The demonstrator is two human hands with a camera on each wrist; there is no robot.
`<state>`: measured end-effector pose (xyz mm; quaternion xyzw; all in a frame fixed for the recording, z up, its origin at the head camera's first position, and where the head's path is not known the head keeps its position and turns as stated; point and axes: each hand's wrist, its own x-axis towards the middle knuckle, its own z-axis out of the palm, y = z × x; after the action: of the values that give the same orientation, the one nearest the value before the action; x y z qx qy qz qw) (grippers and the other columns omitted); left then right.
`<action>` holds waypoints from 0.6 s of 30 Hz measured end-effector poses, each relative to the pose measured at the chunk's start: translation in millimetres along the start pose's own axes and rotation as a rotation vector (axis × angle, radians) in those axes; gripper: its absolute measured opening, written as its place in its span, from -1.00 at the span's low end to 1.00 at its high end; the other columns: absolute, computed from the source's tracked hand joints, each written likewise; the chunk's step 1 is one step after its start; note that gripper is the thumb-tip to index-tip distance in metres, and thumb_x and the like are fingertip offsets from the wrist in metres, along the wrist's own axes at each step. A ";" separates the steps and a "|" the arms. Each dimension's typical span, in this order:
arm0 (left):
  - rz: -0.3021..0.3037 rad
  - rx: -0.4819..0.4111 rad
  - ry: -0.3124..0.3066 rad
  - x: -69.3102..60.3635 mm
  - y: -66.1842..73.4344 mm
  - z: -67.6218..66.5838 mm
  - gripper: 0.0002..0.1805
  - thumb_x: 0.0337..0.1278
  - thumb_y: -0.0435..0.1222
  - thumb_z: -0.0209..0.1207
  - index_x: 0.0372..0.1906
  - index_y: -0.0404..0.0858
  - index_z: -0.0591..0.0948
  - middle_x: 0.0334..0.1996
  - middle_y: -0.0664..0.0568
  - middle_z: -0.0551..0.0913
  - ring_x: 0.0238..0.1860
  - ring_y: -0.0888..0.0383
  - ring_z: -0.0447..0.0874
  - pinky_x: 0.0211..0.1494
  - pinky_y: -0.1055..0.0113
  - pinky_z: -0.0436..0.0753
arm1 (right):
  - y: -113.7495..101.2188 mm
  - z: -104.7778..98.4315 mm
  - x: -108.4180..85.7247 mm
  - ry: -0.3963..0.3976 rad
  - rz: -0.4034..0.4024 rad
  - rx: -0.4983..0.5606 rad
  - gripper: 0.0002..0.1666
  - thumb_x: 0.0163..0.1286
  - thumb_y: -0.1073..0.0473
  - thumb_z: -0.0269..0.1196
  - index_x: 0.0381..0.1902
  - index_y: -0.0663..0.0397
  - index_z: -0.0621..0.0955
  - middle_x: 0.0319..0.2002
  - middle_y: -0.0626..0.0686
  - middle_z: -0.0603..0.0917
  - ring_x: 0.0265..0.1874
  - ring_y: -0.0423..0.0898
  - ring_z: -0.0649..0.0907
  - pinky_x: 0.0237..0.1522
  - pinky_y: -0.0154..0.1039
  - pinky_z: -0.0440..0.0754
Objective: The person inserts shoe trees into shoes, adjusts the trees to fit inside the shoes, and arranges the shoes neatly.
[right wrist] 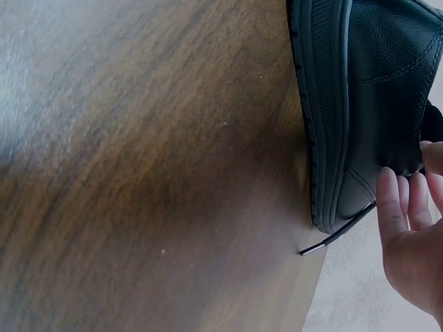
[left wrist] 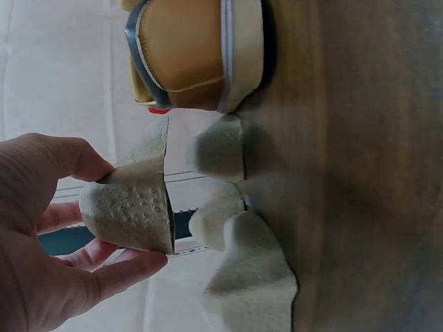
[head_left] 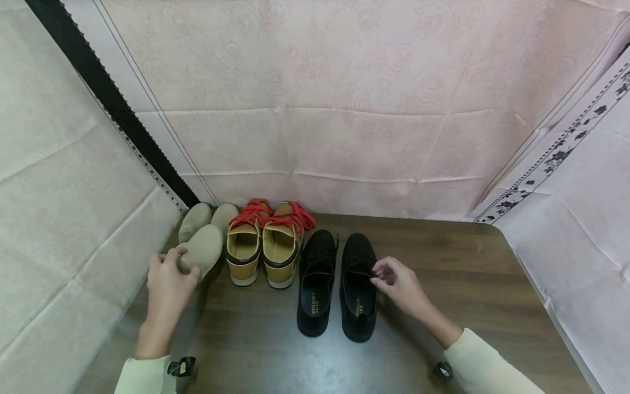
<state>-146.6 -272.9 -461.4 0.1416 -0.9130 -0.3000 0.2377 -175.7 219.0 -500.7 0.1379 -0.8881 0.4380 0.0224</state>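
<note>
My left hand (head_left: 169,282) pinches a beige moulded-pulp shoe insert (left wrist: 131,207) between thumb and fingers, raised off the tabletop in the left wrist view. Several similar inserts (left wrist: 252,280) stand behind and below it, at the left end of the row. My right hand (head_left: 401,284) is at the outer side of the right black lace-up shoe (head_left: 358,254), fingertips by its opening; whether they touch it is unclear. A loose lace end (right wrist: 315,247) hangs beside that shoe. The left black shoe (head_left: 315,314) stands parallel to it, toe pointing away.
Two tan shoes with red laces (head_left: 243,267) stand between the inserts and the black pair. All rest on a brown wooden tabletop (head_left: 443,246). Pale patterned cloth (head_left: 315,137) hangs along the back, with white cloth (head_left: 64,219) at the left and right sides.
</note>
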 end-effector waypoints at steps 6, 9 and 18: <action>0.040 -0.014 0.052 0.7 8.9 -2.6 -0.51 0.05 -0.38 0.28 0.17 -0.35 0.62 -0.01 -0.42 0.42 -0.08 -0.44 0.49 -0.02 -0.41 0.45 | -0.1 -0.1 -0.4 -0.001 0.004 0.000 -0.73 0.35 0.24 0.44 -0.07 -0.08 0.60 -0.17 -0.09 0.67 -0.17 -0.17 0.70 -0.03 -0.24 0.73; 0.064 -0.022 0.076 0.1 14.1 -3.7 -0.53 0.06 -0.39 0.29 0.15 -0.35 0.63 -0.04 -0.41 0.42 -0.10 -0.41 0.48 -0.04 -0.39 0.47 | 0.6 0.3 -1.0 0.000 0.005 -0.001 -0.73 0.35 0.24 0.44 -0.07 -0.09 0.61 -0.17 -0.09 0.67 -0.18 -0.17 0.70 -0.03 -0.25 0.72; 0.116 -0.047 0.110 2.8 32.5 -8.7 -0.53 0.02 -0.39 0.31 0.13 -0.34 0.64 -0.08 -0.39 0.43 -0.13 -0.38 0.49 -0.06 -0.36 0.47 | 2.1 0.5 -0.8 0.003 0.015 0.001 -0.73 0.35 0.22 0.44 -0.06 -0.11 0.61 -0.17 -0.10 0.67 -0.17 -0.18 0.70 -0.01 -0.21 0.73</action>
<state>-148.2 -252.8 -434.3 0.0991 -0.8978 -0.2989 0.3078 -175.4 220.0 -502.8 0.1307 -0.8887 0.4389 0.0204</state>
